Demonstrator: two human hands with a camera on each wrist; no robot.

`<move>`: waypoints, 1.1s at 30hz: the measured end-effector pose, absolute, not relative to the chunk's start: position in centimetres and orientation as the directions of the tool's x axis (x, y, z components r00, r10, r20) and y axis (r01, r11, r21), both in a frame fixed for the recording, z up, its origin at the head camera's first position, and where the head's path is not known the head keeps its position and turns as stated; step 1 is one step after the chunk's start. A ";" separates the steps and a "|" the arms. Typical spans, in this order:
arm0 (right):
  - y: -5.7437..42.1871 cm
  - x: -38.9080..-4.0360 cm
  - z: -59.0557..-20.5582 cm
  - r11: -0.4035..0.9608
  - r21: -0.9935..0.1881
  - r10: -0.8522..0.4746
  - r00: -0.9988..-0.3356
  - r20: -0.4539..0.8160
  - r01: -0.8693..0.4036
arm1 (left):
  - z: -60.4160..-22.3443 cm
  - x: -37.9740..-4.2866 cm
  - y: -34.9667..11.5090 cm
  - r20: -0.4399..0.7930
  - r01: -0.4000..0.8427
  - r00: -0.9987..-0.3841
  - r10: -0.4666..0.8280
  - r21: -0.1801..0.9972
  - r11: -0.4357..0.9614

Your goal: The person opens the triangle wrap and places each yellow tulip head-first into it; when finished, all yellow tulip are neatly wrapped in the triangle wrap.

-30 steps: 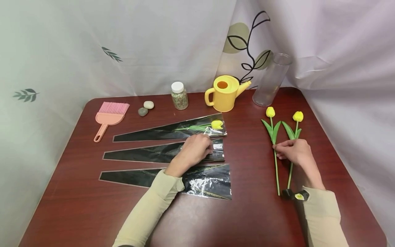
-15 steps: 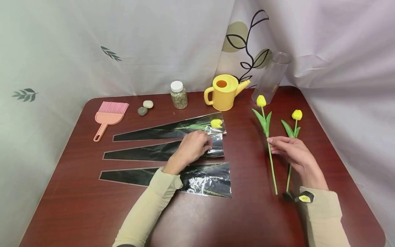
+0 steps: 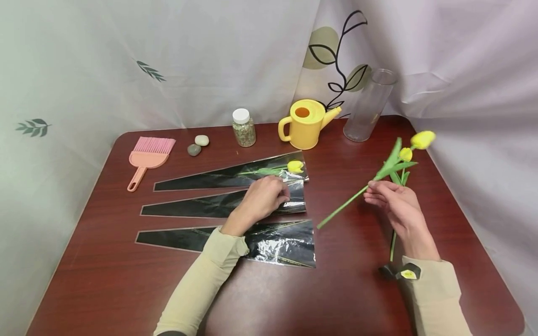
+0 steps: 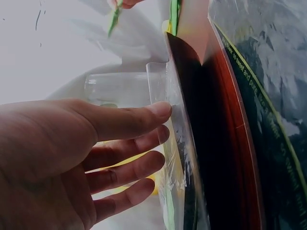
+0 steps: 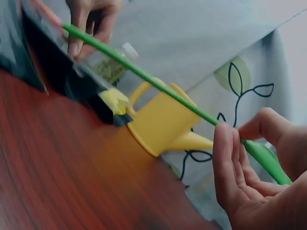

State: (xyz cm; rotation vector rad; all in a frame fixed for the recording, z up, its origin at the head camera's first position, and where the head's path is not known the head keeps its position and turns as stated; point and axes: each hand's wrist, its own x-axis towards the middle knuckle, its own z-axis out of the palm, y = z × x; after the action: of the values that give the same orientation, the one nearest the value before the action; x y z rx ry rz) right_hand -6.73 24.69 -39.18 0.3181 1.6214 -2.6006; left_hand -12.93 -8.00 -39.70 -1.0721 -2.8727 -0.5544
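My right hand (image 3: 399, 205) pinches an artificial yellow tulip (image 3: 388, 165) by its green stem, just below the leaves. The flower is held aslant above the table, bloom to the upper right and bare stem end toward the sleeves. Across the middle flower sleeve (image 3: 189, 208), of clear and black film, lies my left hand (image 3: 260, 198). In the left wrist view its thumb and fingertips pinch the clear film (image 4: 158, 79) at the open end, which stands raised. A second tulip (image 3: 392, 247) lies partly hidden behind my right hand. The far sleeve (image 3: 189, 184) contains another tulip (image 3: 295, 166).
A third sleeve (image 3: 286, 245) lies nearest me. Along the back stand a jar (image 3: 244, 133) with a white lid, a yellow watering can (image 3: 306, 130) and a clear glass vase (image 3: 365, 114). Two stones (image 3: 201, 140) and a pink brush (image 3: 149, 161) lie at the left.
My right hand has picked the tulip up off the table and turned it, so its bloom swings right and its stem end swings left. My left hand stays nearly in place.
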 end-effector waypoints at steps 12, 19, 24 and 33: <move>22.2 -7.2 -41.2 -0.516 -0.852 0.213 -0.952 -0.220 0.082 | -39.6 -12.9 -7.9 0.163 0.641 -0.762 0.627 0.327 0.694; 16.3 -7.7 -42.4 -0.545 -0.806 0.216 -0.891 -0.400 0.230 | -39.5 -12.9 -7.9 0.179 0.644 -0.761 0.623 0.323 0.694; 13.4 -7.8 -42.7 -0.496 -0.760 0.128 -0.831 -0.542 0.419 | -39.4 -12.9 -8.0 0.171 0.638 -0.766 0.619 0.319 0.701; 12.3 -7.8 -42.5 -0.389 -0.730 -0.092 -0.812 -0.577 0.562 | -39.4 -13.0 -8.2 0.142 0.633 -0.768 0.624 0.309 0.709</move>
State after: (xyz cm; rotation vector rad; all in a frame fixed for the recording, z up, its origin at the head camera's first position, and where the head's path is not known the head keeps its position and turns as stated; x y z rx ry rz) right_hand -7.85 12.26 -42.52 0.6390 1.4325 -2.2352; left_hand -12.97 -8.16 -39.36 -1.0597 -2.8796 -0.5367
